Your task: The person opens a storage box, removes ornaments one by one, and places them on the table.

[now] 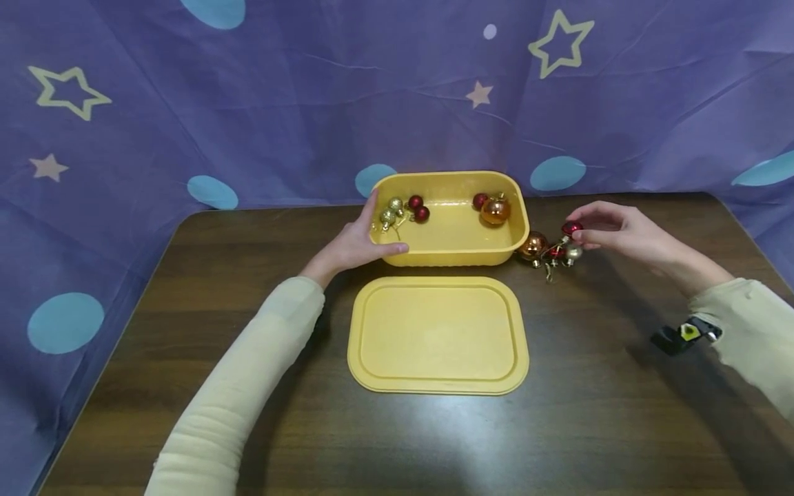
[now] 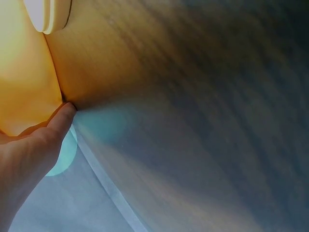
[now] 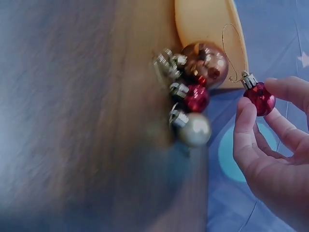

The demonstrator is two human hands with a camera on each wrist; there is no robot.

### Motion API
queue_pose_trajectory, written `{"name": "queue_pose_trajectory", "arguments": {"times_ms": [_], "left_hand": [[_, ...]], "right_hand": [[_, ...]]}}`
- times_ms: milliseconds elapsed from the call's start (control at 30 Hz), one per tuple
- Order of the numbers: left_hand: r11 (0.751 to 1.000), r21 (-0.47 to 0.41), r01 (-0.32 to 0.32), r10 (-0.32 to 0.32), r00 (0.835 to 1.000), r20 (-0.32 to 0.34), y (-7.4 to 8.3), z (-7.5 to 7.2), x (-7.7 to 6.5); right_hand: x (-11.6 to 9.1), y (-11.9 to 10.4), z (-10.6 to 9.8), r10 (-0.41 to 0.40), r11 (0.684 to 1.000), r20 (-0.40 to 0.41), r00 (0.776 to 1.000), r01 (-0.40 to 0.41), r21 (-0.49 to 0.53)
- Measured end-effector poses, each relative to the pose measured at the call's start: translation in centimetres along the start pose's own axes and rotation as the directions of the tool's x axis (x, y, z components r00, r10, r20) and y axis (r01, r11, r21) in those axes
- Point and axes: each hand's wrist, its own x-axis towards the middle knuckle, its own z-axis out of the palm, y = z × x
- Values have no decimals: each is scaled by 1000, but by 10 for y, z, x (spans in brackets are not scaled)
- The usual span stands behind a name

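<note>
My right hand [image 1: 633, 238] pinches a small shiny red Christmas bauble [image 3: 260, 99] between thumb and fingertips, its gold cord loop dangling free in the right wrist view. Just below and left of it, a copper bauble [image 3: 205, 63], another red bauble [image 3: 197, 98] and a pale silver bauble [image 3: 194, 129] lie clustered on the table. They sit against the right end of a yellow plastic box [image 1: 449, 258]. Around the box's left end, my left hand [image 1: 358, 241] grips with thumb in front and fingers behind. Inside are small gold baubles [image 1: 388, 216], red baubles [image 1: 421, 214] and an orange bauble [image 1: 495, 211].
A flat yellow lid [image 1: 438, 337] lies on the dark wooden table [image 1: 397, 441] in front of the box. Behind the table hangs a purple cloth [image 1: 298, 103] with stars and blue dots, close to the box's back. A black strap [image 1: 673, 337] hangs at the right sleeve.
</note>
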Motion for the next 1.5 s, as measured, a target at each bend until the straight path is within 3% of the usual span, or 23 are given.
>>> {"name": "queue_pose_trajectory", "arguments": {"times_ms": [133, 367, 767, 1500], "left_hand": [[1000, -5, 0, 0, 1000, 1, 0, 1, 0], [1000, -3, -2, 2, 1000, -9, 1, 1, 0], [1000, 3, 5, -5, 1000, -3, 1, 0, -1], [1000, -5, 7, -7, 1000, -3, -2, 1, 2]], "right_hand": [[-7, 10, -6, 16, 1000, -10, 1000, -16, -25], [-17, 28, -14, -44, 999, 18, 999, 43, 30], [-23, 46, -18, 21, 998, -20, 1000, -20, 68], [-23, 53, -17, 55, 998, -10, 998, -55, 20]]}}
